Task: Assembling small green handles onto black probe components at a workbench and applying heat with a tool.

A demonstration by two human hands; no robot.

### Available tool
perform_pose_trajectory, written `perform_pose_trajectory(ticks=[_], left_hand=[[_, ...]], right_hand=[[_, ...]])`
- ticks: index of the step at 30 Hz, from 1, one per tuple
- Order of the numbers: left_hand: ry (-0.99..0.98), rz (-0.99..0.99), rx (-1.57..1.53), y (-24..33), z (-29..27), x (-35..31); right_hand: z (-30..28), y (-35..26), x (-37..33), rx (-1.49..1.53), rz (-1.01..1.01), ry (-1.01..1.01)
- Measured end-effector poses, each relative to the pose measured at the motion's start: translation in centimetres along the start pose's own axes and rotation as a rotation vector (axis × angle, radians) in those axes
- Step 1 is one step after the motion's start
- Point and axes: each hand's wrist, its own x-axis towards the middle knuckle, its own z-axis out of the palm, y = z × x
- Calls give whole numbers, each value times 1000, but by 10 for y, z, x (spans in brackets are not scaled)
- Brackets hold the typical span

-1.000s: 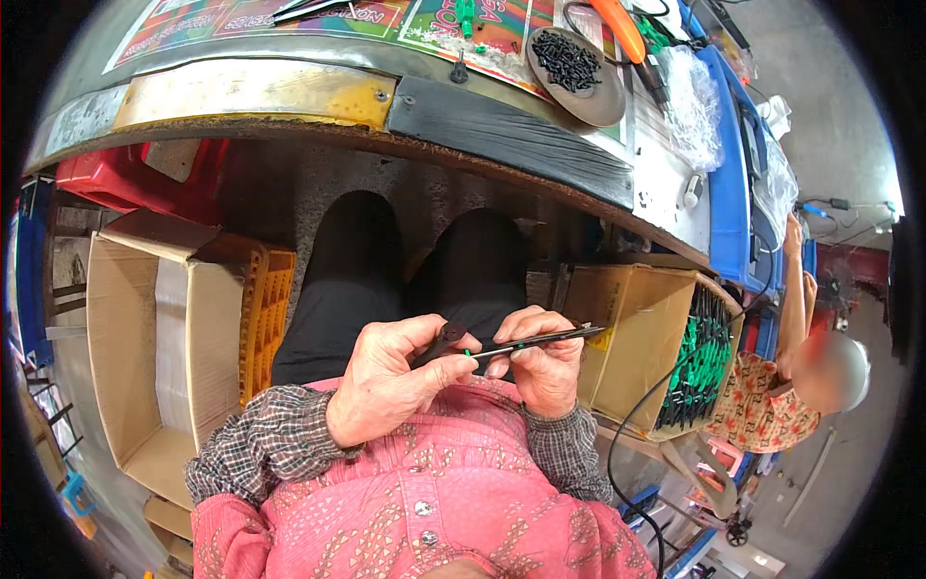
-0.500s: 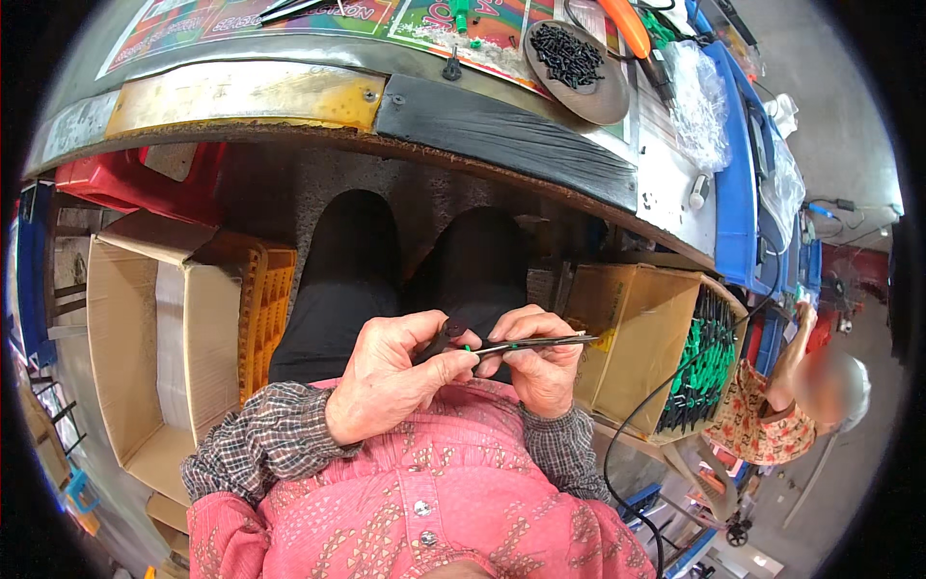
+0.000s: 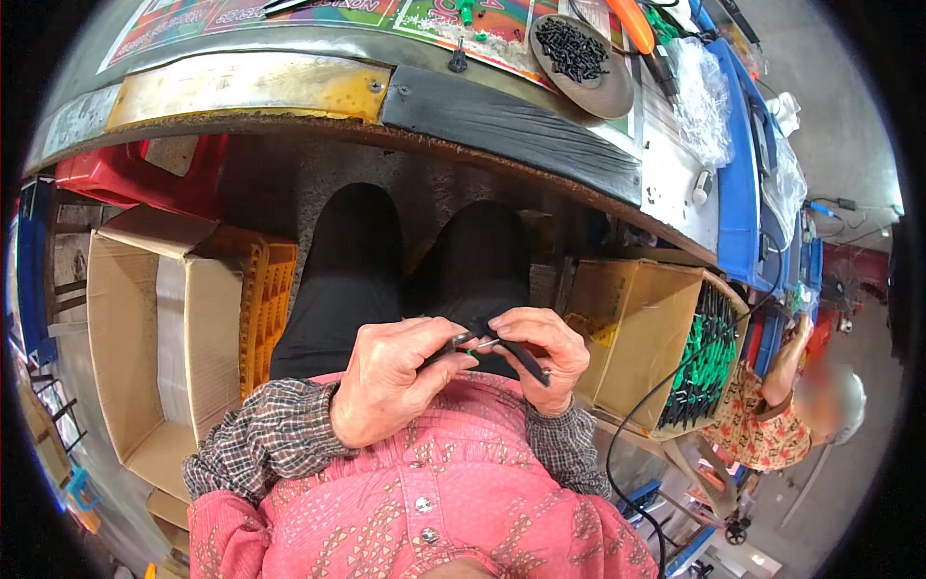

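Above my lap, my left hand [image 3: 391, 374] pinches a slender dark piece [image 3: 448, 349] between thumb and fingers, with a speck of green at its thumb tip. Close beside it, my right hand [image 3: 558, 349] is closed on a black strip-like piece [image 3: 526, 363] that slants down across its fingers. The two dark pieces meet between my fingertips, where a thin shiny bit shows. Whether they are joined cannot be made out, as the fingers cover much of them.
To the right, a cardboard box [image 3: 632, 338] holds many black-and-green slender pieces [image 3: 696, 362]. Another carton [image 3: 125, 357] and an orange crate [image 3: 268, 314] stand left. On the bench, a round dish [image 3: 603, 92] holds small black parts [image 3: 571, 50]. A co-worker [image 3: 772, 415] sits far right.
The black piece in my right hand has swung from pointing right to slanting down toward my body. My left hand keeps its pinch in nearly the same place.
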Motion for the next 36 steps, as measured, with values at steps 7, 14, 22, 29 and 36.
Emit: perform_pose_trajectory(ticks=[7,14,22,29,36], left_hand=[[-43,101,210,1,-5,0],[-37,-441,-374,0,-8,1],[-92,-498,-607,-14,-4,0],[-91,-524,-599,-14,-2,3],[-110,-525,-561,-13,-3,5]], right_hand=[[2,3,-3,5,39,-8],[10,16,-13,875,434,136],[14,19,-14,869,471,147],[14,23,-13,886,427,137],[14,25,-13,859,403,117]])
